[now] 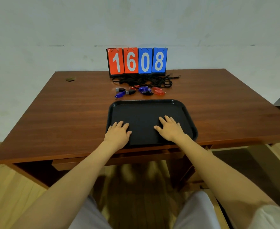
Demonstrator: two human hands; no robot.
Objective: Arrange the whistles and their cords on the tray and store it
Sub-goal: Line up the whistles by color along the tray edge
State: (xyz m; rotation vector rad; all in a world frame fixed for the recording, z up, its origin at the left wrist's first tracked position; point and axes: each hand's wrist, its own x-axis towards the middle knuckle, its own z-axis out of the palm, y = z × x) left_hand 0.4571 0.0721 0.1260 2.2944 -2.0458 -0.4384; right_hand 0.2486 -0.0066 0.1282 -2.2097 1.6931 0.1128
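Left hand [117, 134] and right hand [169, 129] lie flat, spread on tray [152, 102] atop wooden desk [61, 113].

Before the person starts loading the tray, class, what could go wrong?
1. The black cords lie in one tangled heap; lifting one may drag others or snag the scoreboard.
2. The whistles are small, loose and could roll off.
3. The tray overhangs the table's near edge under both flat hands, so it might tip.

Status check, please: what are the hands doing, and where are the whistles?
Left hand and right hand flat on the black tray, holding nothing. Whistles and black cords on table beyond it. Nothing blocking.
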